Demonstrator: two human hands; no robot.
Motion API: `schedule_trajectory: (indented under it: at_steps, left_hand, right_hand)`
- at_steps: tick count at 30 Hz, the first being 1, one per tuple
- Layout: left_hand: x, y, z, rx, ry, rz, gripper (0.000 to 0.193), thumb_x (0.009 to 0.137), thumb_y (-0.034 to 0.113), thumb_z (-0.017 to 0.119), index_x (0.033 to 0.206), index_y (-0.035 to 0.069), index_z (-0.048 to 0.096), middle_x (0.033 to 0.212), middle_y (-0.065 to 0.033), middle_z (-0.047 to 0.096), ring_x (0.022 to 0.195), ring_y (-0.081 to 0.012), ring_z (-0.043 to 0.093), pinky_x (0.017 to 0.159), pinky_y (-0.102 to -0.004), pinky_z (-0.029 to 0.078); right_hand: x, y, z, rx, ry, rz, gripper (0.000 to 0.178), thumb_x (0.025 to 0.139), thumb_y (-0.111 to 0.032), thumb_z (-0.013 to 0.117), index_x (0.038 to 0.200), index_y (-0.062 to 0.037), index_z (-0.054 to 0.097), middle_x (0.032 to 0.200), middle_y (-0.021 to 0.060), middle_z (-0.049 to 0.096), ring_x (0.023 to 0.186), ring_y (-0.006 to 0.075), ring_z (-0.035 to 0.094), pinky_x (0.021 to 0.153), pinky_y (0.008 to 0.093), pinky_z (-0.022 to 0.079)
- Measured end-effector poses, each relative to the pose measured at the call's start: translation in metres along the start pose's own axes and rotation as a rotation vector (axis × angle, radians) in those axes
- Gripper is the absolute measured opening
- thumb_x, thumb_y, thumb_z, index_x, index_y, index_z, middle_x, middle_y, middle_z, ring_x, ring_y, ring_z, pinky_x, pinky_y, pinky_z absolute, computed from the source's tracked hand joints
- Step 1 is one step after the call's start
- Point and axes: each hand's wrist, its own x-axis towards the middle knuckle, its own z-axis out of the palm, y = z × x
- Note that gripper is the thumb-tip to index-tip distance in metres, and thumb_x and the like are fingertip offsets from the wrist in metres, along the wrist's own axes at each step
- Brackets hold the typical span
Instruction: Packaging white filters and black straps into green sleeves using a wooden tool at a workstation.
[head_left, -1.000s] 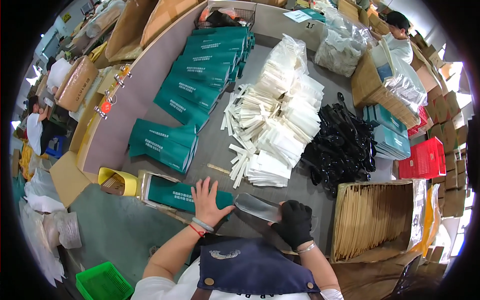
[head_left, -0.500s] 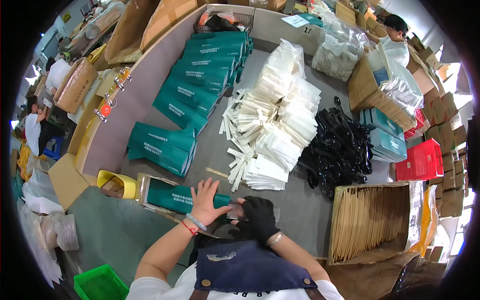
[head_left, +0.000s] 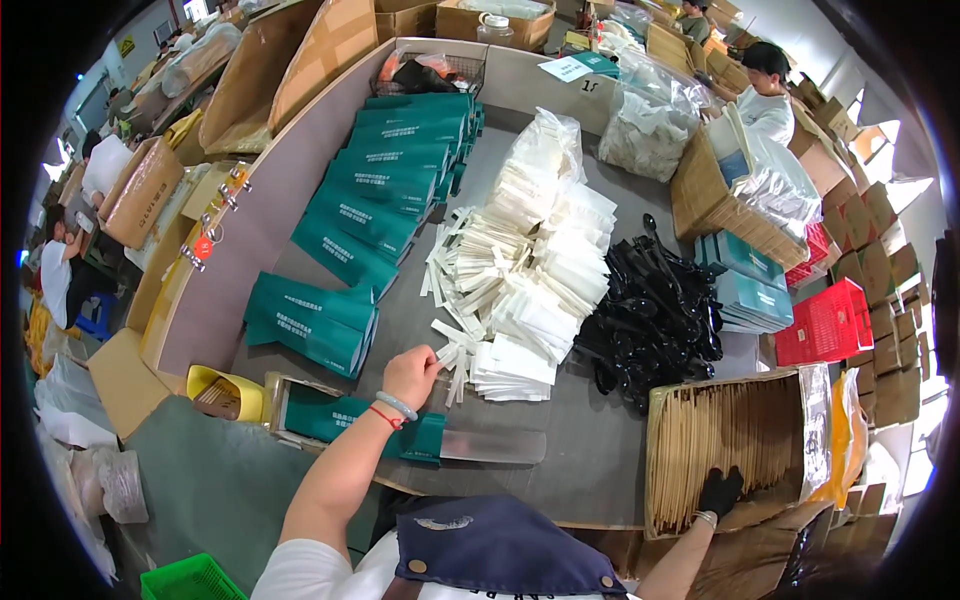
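My bare left hand point(head_left: 410, 375), with a bracelet and a red cord at the wrist, is pinched closed on a narrow white strip point(head_left: 452, 357) at the near left edge of a heap of white packets point(head_left: 520, 270). Below that forearm, a teal printed bag point(head_left: 415, 440) lies in a small open carton point(head_left: 285, 437); a clear plastic piece point(head_left: 492, 446) sticks out from its right end. My right hand point(head_left: 720, 492), in a black fingerless glove, reaches into a cardboard box point(head_left: 655, 450) of upright thin brown pieces point(head_left: 735, 430). Its fingers touch them, slightly apart; the fingertips are partly hidden.
Teal bags point(head_left: 370, 180) lie in overlapping stacks along the left wall. Black plastic spoons point(head_left: 650, 320) are heaped right of the white packets. Red crates point(head_left: 825, 325) stand farther right. A yellow container point(head_left: 228, 393) sits left of the small carton. Another person point(head_left: 765, 105) is beyond.
My left hand has moved off the teal bag, up to the white strips. My right hand has left the bag's end and gone right into the box of brown pieces. The clear piece now shows.
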Motion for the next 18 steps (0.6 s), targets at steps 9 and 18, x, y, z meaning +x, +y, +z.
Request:
schedule_trajectory:
  at_steps: [9,18]
  left_hand:
    - [0.007,0.001,-0.016,-0.177,0.001,-0.081,0.014,0.076,0.013,0.075,0.079,0.005,0.065,0.075,-0.0114,0.068,0.068,-0.0286,0.067,0.06,-0.0354,0.052]
    - [0.039,0.069,0.025,-0.246,0.032,0.264,0.014,0.069,0.014,0.078,0.071,0.008,0.065,0.089,-0.0085,0.067,0.09,-0.0292,0.06,0.079,-0.0391,0.047]
  right_hand:
    - [0.009,-0.012,-0.012,-0.199,-0.187,-0.114,0.027,0.095,-0.018,0.053,0.08,0.0042,0.05,0.074,0.019,0.053,0.066,0.0279,0.052,0.064,0.0379,0.042]
    - [0.005,0.001,-0.006,0.138,0.264,-0.074,0.016,0.095,-0.01,0.049,0.09,0.005,0.052,0.072,0.0115,0.052,0.063,0.0224,0.048,0.061,0.0341,0.042]
